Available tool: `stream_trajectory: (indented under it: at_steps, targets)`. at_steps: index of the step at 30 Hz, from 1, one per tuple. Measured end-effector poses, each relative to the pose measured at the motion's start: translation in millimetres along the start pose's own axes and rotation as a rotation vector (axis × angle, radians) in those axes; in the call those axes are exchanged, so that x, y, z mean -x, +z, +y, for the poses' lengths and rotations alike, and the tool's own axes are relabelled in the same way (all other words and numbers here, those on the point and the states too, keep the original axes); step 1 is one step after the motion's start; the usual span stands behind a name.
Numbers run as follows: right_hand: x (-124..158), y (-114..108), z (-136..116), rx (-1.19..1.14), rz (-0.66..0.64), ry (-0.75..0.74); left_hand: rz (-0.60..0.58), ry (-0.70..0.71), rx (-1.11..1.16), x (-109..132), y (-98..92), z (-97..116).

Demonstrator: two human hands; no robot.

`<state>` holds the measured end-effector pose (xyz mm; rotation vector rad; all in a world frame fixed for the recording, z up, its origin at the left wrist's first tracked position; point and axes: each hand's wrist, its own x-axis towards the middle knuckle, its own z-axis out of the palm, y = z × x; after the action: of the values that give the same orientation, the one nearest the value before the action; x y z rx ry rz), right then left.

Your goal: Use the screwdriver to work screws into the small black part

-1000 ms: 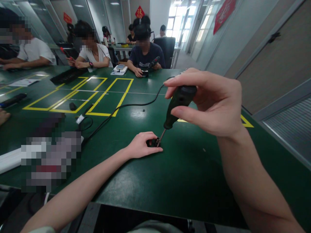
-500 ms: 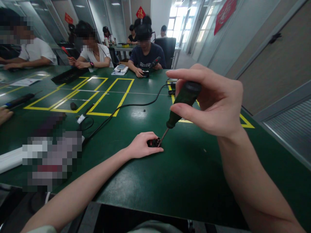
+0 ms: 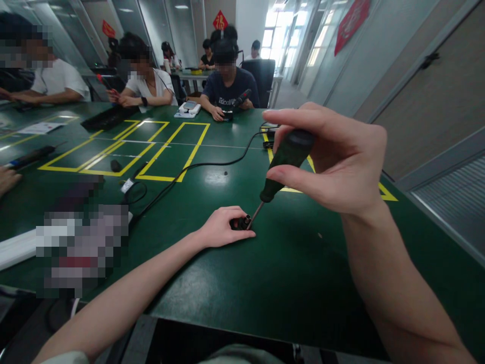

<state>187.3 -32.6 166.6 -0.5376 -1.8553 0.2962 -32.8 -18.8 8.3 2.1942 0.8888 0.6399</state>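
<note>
A dark-handled screwdriver [image 3: 287, 159] tilts in my right hand [image 3: 337, 156], its handle between the thumb and the fingers. Its thin metal shaft slants down to the left. The tip meets a small black part [image 3: 242, 222] with a short metal tube at its end. My left hand [image 3: 223, 227] rests on the table, thumb and fingers closed around that part. Fingers cover some of it, so its exact kind is unclear. Whether the tip sits in a screw is too small to see.
On the green table [image 3: 197, 283], a black cable [image 3: 212, 163] runs behind my left hand. Blurred-out items [image 3: 91, 242] lie left of my forearm, near a dark cap-like piece [image 3: 115, 166]. Another screwdriver [image 3: 32, 157] lies by a co-worker's hand [image 3: 9, 181]. People sit across the table.
My right hand has shifted very slightly to the right, with the screwdriver still at the part. The left hand stays where it was.
</note>
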Motion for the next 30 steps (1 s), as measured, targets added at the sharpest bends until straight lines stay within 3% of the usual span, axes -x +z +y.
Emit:
stream_trajectory:
  at_steps: [7,11,25,30]
  targets:
    - [-0.7,-2.0,-4.9,-0.070,-0.066,-0.040,-0.005,-0.005,-0.008,-0.2,-1.0,2.3]
    - [-2.3,-0.7,-1.7,-0.014,-0.029,-0.066,-0.002,-0.003,-0.022,-0.4,-1.5,2.8]
    - [-1.0,-1.8,-0.7,0.054,-0.045,-0.043,-0.006,-0.007,-0.012,-0.1,-0.1,0.5]
    - [1.2,-4.9,-5.7,-0.025,-0.080,0.001,-0.008,-0.011,0.000,-0.1,-0.1,1.3]
